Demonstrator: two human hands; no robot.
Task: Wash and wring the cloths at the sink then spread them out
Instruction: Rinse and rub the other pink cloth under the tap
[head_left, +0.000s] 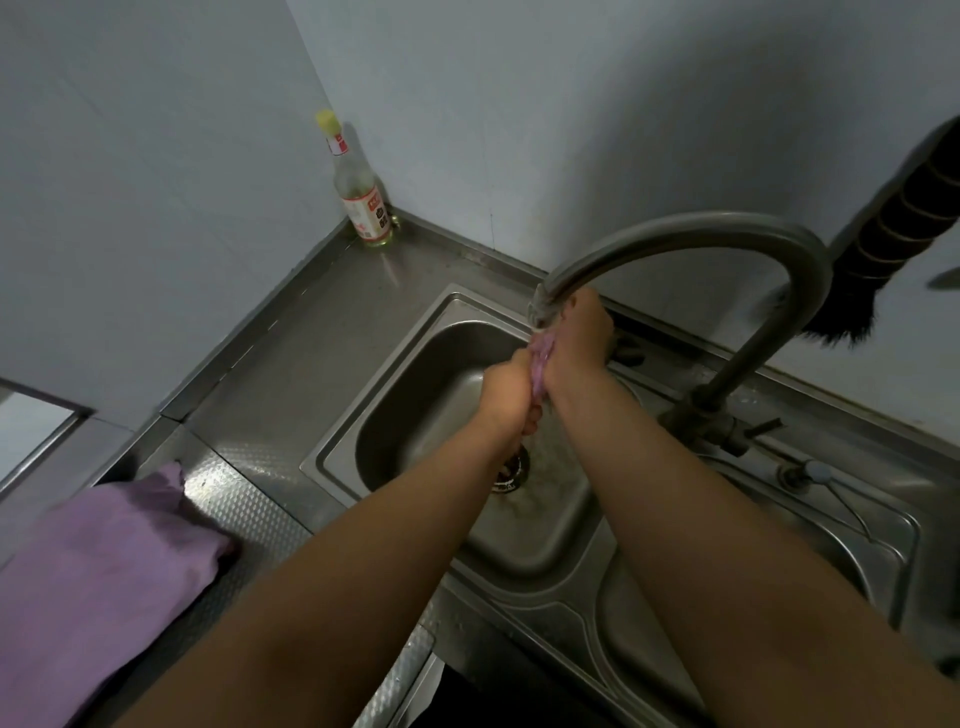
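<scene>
Both forearms reach from bottom of frame to center, left hand (501, 387) and right hand (579, 338) both gripping a bunched purple cloth (696, 364) between them, just under the faucet (685, 234) spout over the sink (415, 364). Cloth's long axis runs roughly vertical in frame, top end toward spout. Second purple cloth (98, 566) lies on the counter (311, 332) lower left; bottle (361, 192) upper left has red-white label, writing unreadable.
</scene>
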